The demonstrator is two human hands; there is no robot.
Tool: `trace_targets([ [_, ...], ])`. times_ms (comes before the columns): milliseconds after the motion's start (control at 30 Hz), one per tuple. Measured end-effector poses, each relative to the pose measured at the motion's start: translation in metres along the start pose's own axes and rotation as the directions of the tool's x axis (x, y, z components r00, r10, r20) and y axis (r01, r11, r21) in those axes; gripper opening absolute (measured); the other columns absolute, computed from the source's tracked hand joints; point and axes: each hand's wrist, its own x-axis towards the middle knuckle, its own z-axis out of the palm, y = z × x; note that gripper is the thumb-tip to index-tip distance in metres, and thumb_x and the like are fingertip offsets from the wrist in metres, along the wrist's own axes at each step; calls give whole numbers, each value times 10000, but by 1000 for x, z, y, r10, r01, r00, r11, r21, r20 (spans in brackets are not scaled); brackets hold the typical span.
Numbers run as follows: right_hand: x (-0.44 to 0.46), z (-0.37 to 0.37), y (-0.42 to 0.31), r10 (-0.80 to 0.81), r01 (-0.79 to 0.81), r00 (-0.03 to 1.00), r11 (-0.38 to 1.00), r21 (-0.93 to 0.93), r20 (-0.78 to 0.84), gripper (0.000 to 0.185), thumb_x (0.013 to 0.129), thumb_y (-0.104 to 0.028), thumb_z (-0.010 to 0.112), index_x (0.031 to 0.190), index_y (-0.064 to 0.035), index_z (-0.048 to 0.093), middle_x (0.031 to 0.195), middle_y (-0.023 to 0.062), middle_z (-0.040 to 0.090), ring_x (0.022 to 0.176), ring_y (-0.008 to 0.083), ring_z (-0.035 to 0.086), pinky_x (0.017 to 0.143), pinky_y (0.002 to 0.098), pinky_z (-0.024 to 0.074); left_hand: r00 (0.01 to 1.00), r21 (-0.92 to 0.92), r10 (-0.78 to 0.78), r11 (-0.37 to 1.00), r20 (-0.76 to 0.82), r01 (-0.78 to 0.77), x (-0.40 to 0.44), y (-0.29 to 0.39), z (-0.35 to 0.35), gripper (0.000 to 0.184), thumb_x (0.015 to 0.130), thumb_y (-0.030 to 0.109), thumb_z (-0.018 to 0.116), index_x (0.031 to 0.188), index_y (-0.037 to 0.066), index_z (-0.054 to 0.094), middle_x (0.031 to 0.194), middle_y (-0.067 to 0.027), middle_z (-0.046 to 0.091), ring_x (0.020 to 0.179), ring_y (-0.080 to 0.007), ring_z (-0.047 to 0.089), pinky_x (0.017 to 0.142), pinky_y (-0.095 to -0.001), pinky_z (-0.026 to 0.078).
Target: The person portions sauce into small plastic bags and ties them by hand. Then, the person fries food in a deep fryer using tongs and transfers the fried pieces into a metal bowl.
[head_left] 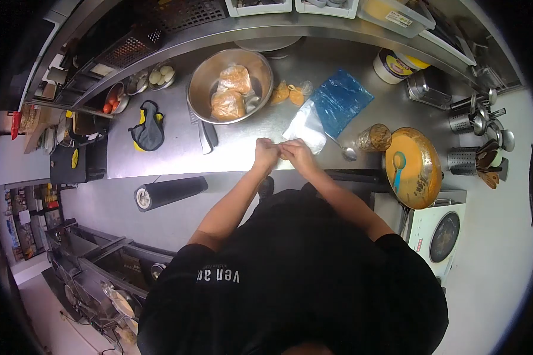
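Observation:
My left hand [266, 154] and my right hand [297, 154] meet over the front edge of the steel table. The fingers of both are pinched together, and whatever they hold is too small or hidden to make out. Just beyond my right hand lies a white, shiny plastic bag [307, 126], overlapped by a blue plastic sheet [344, 102]. Two small knotted bags of orange-brown food [287, 93] sit behind them. A large steel bowl [197, 76] holds clear bags filled with orange-brown food [228, 105].
To the left are a knife [206, 137] and a grey-yellow glove [150, 127]. A spoon [349, 154], a jar [374, 138] and a large pan of orange sauce [410, 155] with a blue-handled utensil stand right. A shelf [266, 22] spans the back.

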Motion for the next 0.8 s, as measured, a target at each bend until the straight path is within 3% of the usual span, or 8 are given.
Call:
trace_targets([
  [200,-3,2,-3,0,0,1000,999,-39,18,172,792,-148,670,926,-45,705,933,79,670,899,275,585,821,378,471,991,-62,7,998,131,2,0,4,-1,224,847,-49,559,1000,37,419,801,-55,524,681,-119,517,582,-266,449],
  [367,-4,1,-10,18,-17,1000,996,-86,10,189,782,-186,680,910,-50,704,918,62,665,884,266,580,810,371,475,946,153,199,958,258,-243,19,-17,-4,189,845,-39,537,964,56,426,779,-53,523,697,-131,518,601,-276,449],
  [400,-4,2,-7,-46,50,999,989,-138,27,179,779,-189,679,891,-51,700,904,54,662,866,256,576,797,358,479,944,152,200,958,263,-245,17,-8,-9,189,845,-39,537,964,56,426,779,-53,523,697,-131,518,601,-276,449],
  [467,-4,-2,-5,-107,115,993,974,-193,51,169,776,-191,679,872,-52,696,890,46,659,848,246,571,783,346,483,902,482,150,803,405,-350,5,25,-21,188,804,29,564,961,61,466,839,-158,614,822,-322,614,735,-397,490],
  [500,-2,-7,-7,-167,187,981,955,-230,101,150,778,-182,672,856,-56,689,868,40,645,832,236,564,766,334,484,902,480,150,805,405,-349,3,30,-24,188,804,29,564,961,61,466,839,-158,614,822,-322,614,735,-397,490],
  [567,2,-8,-10,-232,267,960,927,-264,157,131,780,-173,665,841,-59,681,845,33,632,816,227,556,748,322,486,819,594,179,606,545,-528,1,38,-31,192,806,68,603,950,76,477,857,-161,608,823,-327,601,749,-419,479],
  [700,5,2,-9,-284,336,934,903,-266,216,120,778,-133,645,878,-69,663,830,30,596,816,222,545,722,321,487,810,680,44,519,584,-518,2,45,-44,163,845,151,581,969,86,497,932,-196,628,974,-390,578,813,-472,461],
  [800,12,4,-21,-336,402,901,884,-237,276,153,780,-123,634,926,-84,660,841,35,592,830,228,548,723,325,491,801,674,129,472,585,-568,-2,39,-61,209,851,193,605,990,82,496,933,-204,632,928,-398,596,800,-480,468],
])
